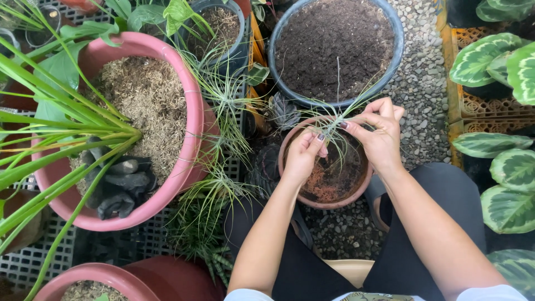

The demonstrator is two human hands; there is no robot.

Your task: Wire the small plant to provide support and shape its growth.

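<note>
Both hands over the small terracotta pot (312,192), each pinching the same small air plant (333,127).

Left hand (304,156): fingers curled tight, thumb and forefinger closed on the plant's base from the left. Dark-polished fingertips (321,136) right at the leaf cluster.

Right hand (379,136): fingers narrow, tips pinched on the plant from the right side, just across from the left fingertips. Remaining fingers folded loosely above.

Air plant sits between the two sets of fingertips, thin grey-green leaves fanning out above and below them, held above the pot's upper rim. Cannot tell whether its base touches the pot.

Just beyond the fingers: blue pot (392,33) of dark soil. Left of the left hand: more air plants (223,100) on a grid tray (33,259), then a large pink pot (192,128) with dry husk mix and a pair of dark gloves (120,181). Gravel (423,111) right of the right hand, variegated leaves (490,61) further out.
</note>
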